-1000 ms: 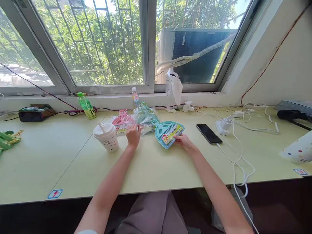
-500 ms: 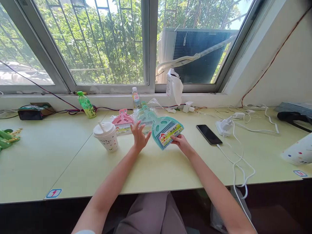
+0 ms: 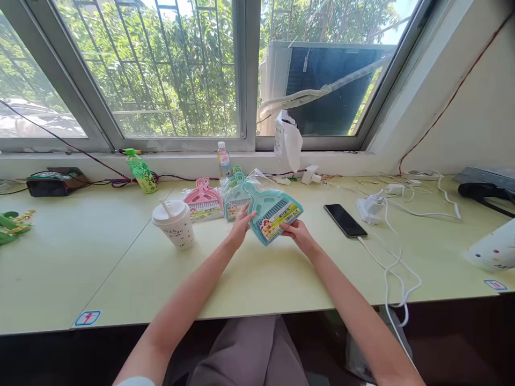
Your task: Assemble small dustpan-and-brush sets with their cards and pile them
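A teal dustpan and brush set (image 3: 276, 215) with a yellow printed label is held tilted above the table. My right hand (image 3: 298, 235) grips its lower right edge, thumb over the label side. My left hand (image 3: 241, 224) closes on its left edge, with the fingers partly behind it. Just behind stands a second green dustpan set (image 3: 234, 202) in clear plastic, partly covered by the held one and my left hand. To its left lies a pink dustpan set (image 3: 204, 201), wrapped as well.
A lidded paper cup with a straw (image 3: 175, 225) stands left of my left hand. Behind are a green bottle (image 3: 141, 172) and a clear bottle (image 3: 224, 162). On the right, a phone (image 3: 345, 221) lies near a white charger (image 3: 370, 208) and loose cables.
My left hand has moved from open and apart to the left edge of the teal dustpan set and taken hold there. My right hand keeps its grip.
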`<control>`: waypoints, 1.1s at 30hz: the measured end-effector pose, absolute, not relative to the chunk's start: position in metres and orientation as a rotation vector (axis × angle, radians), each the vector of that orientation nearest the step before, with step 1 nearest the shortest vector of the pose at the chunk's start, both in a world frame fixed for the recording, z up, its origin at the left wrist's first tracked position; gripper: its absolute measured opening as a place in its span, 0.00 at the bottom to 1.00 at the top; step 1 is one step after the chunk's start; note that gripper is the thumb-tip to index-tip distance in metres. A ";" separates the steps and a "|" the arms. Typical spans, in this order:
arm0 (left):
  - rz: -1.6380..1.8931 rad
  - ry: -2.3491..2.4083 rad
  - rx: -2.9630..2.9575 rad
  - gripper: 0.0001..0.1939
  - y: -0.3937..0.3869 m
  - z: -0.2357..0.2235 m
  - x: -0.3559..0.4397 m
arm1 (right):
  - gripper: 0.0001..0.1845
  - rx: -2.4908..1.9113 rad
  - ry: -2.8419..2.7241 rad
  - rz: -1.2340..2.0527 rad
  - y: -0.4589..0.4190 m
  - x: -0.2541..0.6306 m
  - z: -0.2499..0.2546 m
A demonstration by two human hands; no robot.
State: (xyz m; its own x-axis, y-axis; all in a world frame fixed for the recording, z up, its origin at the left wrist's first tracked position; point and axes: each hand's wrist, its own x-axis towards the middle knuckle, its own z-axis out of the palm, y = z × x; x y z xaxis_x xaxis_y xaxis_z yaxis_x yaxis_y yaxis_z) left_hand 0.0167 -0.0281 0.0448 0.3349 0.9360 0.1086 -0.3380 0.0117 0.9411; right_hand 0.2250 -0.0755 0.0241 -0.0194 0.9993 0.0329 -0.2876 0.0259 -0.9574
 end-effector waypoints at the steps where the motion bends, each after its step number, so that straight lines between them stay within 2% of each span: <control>1: 1.108 0.671 1.117 0.38 -0.029 0.044 0.017 | 0.21 -0.962 -1.024 1.328 -0.075 0.224 0.023; 5: 1.107 0.679 1.025 0.37 -0.030 0.043 0.019 | 0.21 -0.970 -1.006 1.312 -0.075 0.223 0.021; 9: 1.032 0.640 0.963 0.23 -0.031 0.037 0.024 | 0.21 -0.952 -0.984 1.286 -0.076 0.220 0.022; 11: 0.940 0.616 0.955 0.20 -0.034 0.033 0.027 | 0.21 -0.954 -0.974 1.267 -0.076 0.220 0.022; 15: 0.905 0.596 0.965 0.21 -0.037 0.032 0.030 | 0.21 -0.988 -0.979 1.250 -0.075 0.220 0.022; 23: 0.988 0.535 0.994 0.30 -0.045 0.037 0.036 | 0.23 -0.962 -0.974 1.245 -0.076 0.219 0.024; 33: 0.814 0.600 0.964 0.22 -0.039 0.036 0.028 | 0.21 -0.936 -1.003 1.310 -0.077 0.226 0.028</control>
